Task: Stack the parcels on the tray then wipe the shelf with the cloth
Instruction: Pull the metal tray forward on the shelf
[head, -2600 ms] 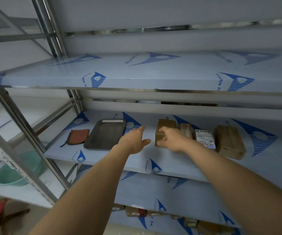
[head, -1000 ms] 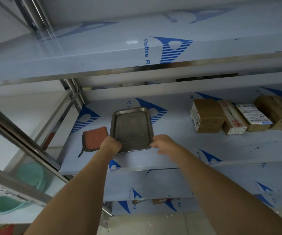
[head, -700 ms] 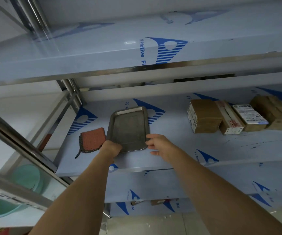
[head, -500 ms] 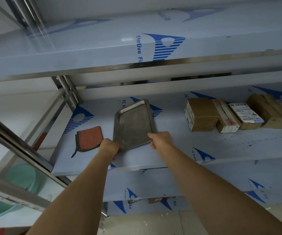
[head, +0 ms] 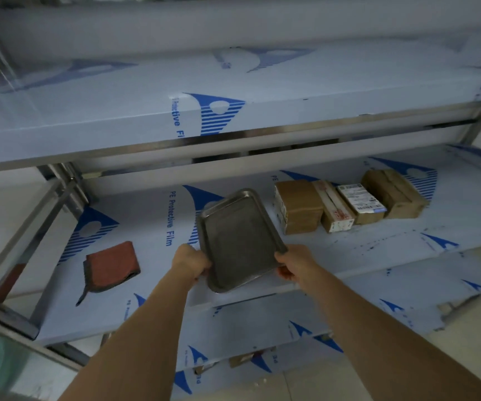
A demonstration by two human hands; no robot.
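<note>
Left hand (head: 190,261): gripped the tray (head: 237,238) at its lower-left edge.
Right hand (head: 297,266): gripped its lower-right corner.
Parcels (head: 349,205): right of frame centre.

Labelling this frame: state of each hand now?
Left hand: grips the tray at its near left edge.
Right hand: grips the tray's near right corner.

Dull metal tray (head: 237,237), cardboard parcels (head: 300,205), coarse cloth (head: 111,263), glossy filmed shelf (head: 158,227)

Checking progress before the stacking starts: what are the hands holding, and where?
Both grip the metal tray at its near end: left hand on the left edge, right hand at the right corner.
</note>
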